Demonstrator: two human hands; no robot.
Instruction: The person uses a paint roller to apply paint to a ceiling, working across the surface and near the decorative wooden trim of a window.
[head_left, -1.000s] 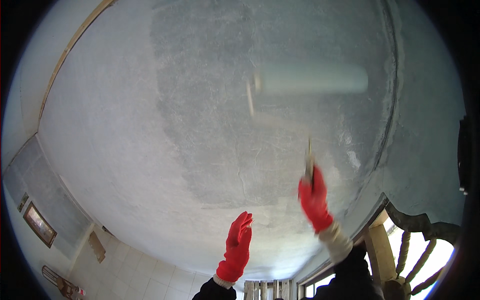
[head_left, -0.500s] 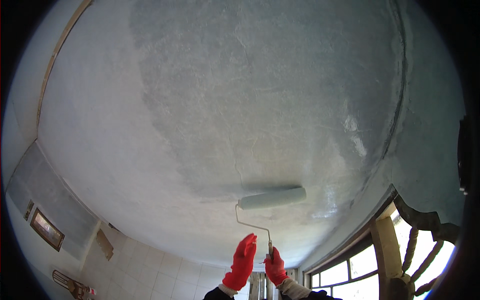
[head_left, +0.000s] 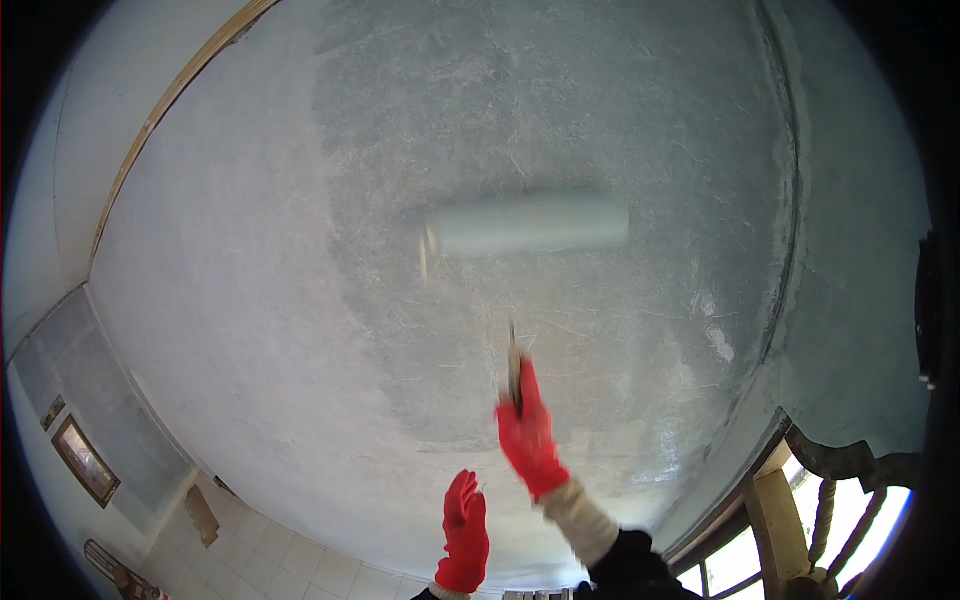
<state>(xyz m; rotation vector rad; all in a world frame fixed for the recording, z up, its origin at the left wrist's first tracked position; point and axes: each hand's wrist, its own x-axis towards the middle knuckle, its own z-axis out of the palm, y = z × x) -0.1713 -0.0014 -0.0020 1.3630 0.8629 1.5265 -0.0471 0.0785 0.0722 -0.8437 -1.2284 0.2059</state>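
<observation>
Nearest to me, the left hand (head_left: 465, 530) in its red glove is raised with fingers straight and together, holding nothing, just below and left of the other hand. The right hand (head_left: 527, 432), also gloved red, has its fingers wrapped tight round the roller handle (head_left: 514, 362). Following the handle up, the roller (head_left: 528, 225) sits blurred against the ceiling (head_left: 250, 300), lying crosswise near the middle of the view. As I judge it, the work is partway: a broad darker, damp-looking patch (head_left: 560, 120) covers the centre and right of the ceiling, while the paler stretch on the left, out to the wooden trim (head_left: 150, 130), looks untouched. Containers: I see none here, no tray or bucket, so I can't say how much paint is left. Farther off, a tiled wall (head_left: 290, 560), a framed picture (head_left: 85, 460) and a window (head_left: 740, 560) at the lower right.
</observation>
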